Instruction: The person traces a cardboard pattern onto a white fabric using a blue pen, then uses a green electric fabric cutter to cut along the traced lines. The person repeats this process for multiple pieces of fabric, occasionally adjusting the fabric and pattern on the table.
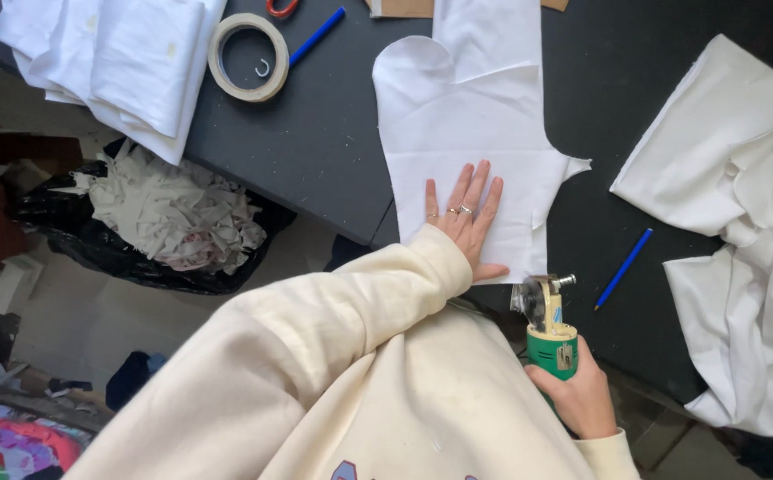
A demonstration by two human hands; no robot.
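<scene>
While the left hand [465, 222] is pressing flat on the white cut fabric [471, 133], the right hand [582, 396], gripping the green rotary cutter [548, 324], is best easing slowly along the edge.

This is a sewing workshop: white cloth pieces [466, 133] on a dark table [315, 133], scraps bag [164, 222], tape roll [247, 56].

The left hand [466, 218] lies flat, palm down, fingers stretched forward and slightly spread, its cream-sleeved arm crossing the body. The right hand [582, 396] is curled in a closed grip, wrist low at the body.
</scene>
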